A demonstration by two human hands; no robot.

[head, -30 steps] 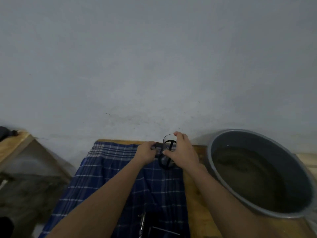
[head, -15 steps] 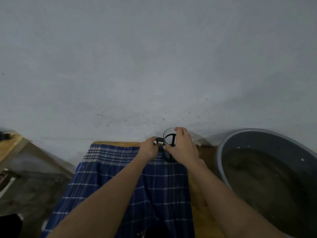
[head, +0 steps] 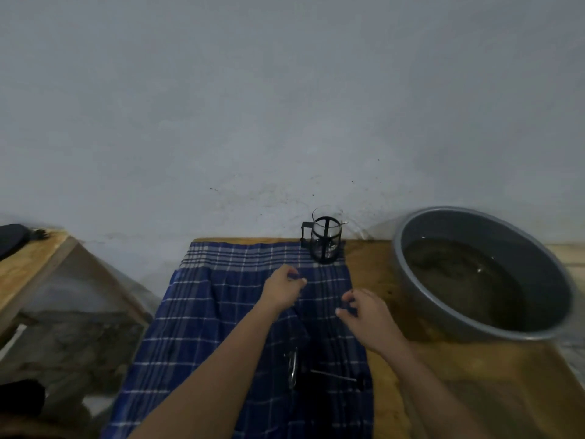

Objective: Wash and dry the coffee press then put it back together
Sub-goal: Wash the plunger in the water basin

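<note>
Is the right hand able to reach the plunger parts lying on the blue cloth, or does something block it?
Probably yes. The right hand holds nothing and hangs over the blue cloth. The plunger parts lie just below it, near the person, uncovered, with only bare cloth between. The glass carafe stands farther back.

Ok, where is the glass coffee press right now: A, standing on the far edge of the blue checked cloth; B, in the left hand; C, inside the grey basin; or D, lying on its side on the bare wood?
A: the coffee press stands upright on the cloth, with both hands apart from it.
</note>
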